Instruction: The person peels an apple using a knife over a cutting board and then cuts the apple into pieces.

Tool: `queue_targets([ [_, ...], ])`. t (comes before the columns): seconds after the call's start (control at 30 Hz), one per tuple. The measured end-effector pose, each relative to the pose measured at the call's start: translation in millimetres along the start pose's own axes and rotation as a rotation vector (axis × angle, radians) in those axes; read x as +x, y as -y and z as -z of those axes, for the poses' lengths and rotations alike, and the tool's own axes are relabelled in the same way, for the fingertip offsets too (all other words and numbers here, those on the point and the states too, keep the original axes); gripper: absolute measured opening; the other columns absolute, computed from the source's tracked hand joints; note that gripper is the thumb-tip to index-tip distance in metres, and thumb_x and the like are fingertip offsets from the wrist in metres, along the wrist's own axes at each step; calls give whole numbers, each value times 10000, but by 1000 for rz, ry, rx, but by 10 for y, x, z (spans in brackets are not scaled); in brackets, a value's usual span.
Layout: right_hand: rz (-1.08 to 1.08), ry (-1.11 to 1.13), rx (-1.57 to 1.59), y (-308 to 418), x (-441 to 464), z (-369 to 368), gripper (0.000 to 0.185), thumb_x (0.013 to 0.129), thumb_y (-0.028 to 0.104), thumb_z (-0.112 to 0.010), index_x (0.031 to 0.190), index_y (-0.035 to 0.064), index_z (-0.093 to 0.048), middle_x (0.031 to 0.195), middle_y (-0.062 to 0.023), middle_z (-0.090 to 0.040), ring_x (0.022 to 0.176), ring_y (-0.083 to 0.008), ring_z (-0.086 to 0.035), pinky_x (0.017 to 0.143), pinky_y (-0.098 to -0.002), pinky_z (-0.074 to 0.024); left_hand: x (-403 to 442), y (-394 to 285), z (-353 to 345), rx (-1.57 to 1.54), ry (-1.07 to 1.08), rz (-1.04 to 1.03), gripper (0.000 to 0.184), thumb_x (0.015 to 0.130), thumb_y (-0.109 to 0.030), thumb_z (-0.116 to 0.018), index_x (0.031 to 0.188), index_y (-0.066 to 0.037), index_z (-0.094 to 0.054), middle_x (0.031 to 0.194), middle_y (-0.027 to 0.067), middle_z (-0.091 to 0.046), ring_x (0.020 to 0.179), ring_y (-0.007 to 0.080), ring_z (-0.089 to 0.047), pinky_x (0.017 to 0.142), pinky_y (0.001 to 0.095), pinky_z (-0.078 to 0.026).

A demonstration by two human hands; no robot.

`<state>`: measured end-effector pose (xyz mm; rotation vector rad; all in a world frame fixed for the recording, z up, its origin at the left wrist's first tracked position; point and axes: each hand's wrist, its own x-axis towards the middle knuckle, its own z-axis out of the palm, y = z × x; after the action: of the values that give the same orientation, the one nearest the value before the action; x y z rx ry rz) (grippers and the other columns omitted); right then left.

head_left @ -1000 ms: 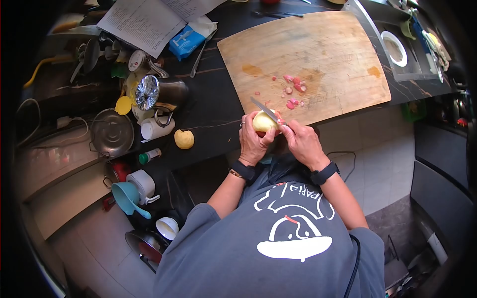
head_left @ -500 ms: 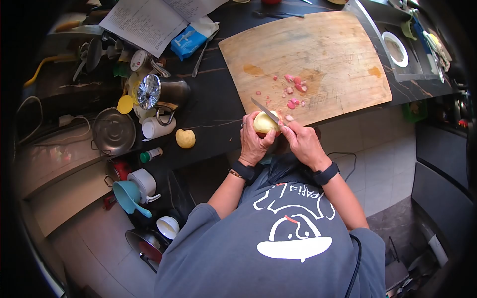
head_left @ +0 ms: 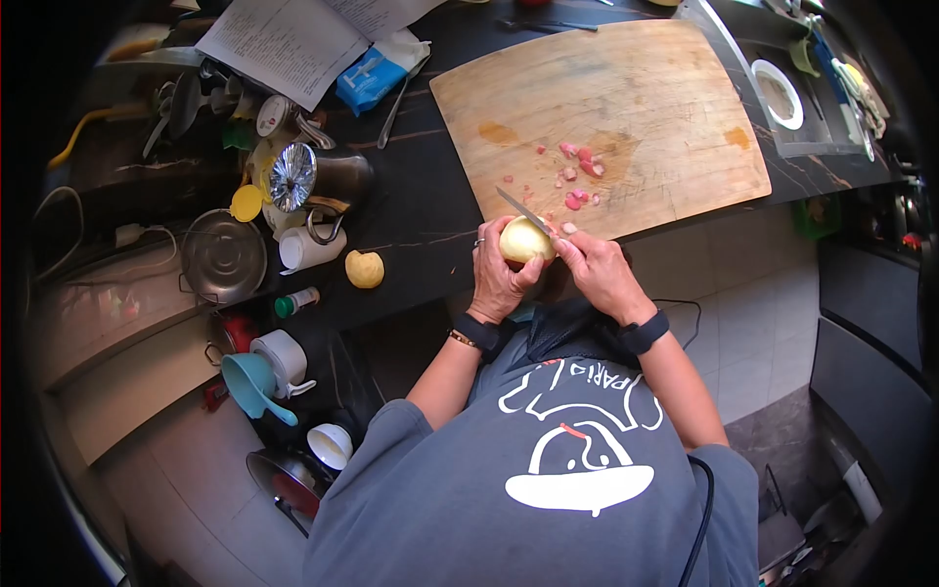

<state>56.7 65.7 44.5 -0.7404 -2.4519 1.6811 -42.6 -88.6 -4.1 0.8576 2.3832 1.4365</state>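
My left hand (head_left: 502,279) is closed around a partly peeled apple (head_left: 525,241), pale yellow on top with red skin showing underneath. In my right hand (head_left: 603,278) is a small knife (head_left: 518,207), its blade slanting up and left across the apple's upper edge. Both hands are just off the near edge of the wooden cutting board (head_left: 675,108). Small pink and red pieces (head_left: 583,164) lie scattered on the board, beyond the knife. To the left, a peeled, yellowish round fruit (head_left: 365,270) sits on the dark counter.
Left of my hands stand a metal pitcher (head_left: 337,183), a white cup (head_left: 305,250) and a green-capped jar (head_left: 296,302). A blue packet (head_left: 371,82) and printed papers (head_left: 284,44) lie at the back left. On the right is a sink (head_left: 817,149).
The apple and knife have shifted slightly in my hands, with the blade's position a little different. My right hand has moved slightly right. Items on the counter have stayed put.
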Motion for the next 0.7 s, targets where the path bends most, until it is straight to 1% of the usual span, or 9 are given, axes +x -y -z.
queue_targets([
  [0.03,1,-3,-2,13,4,8,289,958,280,-568,954,2,-645,861,-263,-644,838,-445,-621,691,-465,-498,-2,8,-10,9,-3,-5,695,718,-469,-727,1193,-17,-496,1086,188,-546,947,347,-594,797,432,-490],
  [0.1,-84,23,-11,64,20,16,293,959,272,-569,913,-10,-632,832,-264,-634,822,-449,-617,684,-464,-487,-6,7,-15,8,-1,-4,696,716,-467,-728,1193,-17,-496,1087,189,-545,951,348,-591,801,433,-488],
  [0.2,-52,39,27,-24,54,1,288,963,257,-562,888,-15,-621,813,-260,-622,802,-444,-611,675,-456,-478,-11,25,-10,14,-2,-5,697,714,-466,-729,1194,-17,-496,1086,189,-544,952,348,-587,803,435,-485],
  [0.43,-51,77,68,-26,54,25,268,972,228,-549,905,-20,-624,818,-241,-620,788,-431,-605,669,-426,-473,-16,34,-10,66,-4,-39,712,717,-476,-726,1212,-25,-486,1109,184,-538,967,347,-581,809,436,-479],
  [0.5,32,28,74,-80,58,-7,301,994,240,-544,924,-38,-633,650,-137,-527,560,-169,-509,552,-330,-434,-19,9,-2,57,5,-30,712,718,-477,-725,1216,-28,-483,1117,182,-536,974,347,-579,815,436,-477],
  [0.53,33,27,74,-80,64,-1,301,994,240,-544,924,-38,-633,650,-137,-527,560,-169,-509,552,-330,-434,-19,-1,3,48,15,-20,713,720,-479,-723,1219,-31,-481,1124,180,-534,982,346,-576,821,437,-474],
  [0.6,-69,87,93,-77,81,14,273,974,232,-543,914,-20,-628,820,-234,-619,778,-429,-598,674,-420,-473,-20,23,-1,43,14,-28,712,721,-479,-722,1220,-33,-480,1126,179,-533,988,348,-574,835,436,-471],
  [0.7,-95,110,107,-116,95,9,288,977,244,-535,911,-21,-627,821,-229,-623,767,-419,-599,677,-416,-474,-37,18,-7,22,12,-27,715,723,-478,-720,1223,-30,-475,1132,183,-526,1006,351,-565,866,434,-461],
])
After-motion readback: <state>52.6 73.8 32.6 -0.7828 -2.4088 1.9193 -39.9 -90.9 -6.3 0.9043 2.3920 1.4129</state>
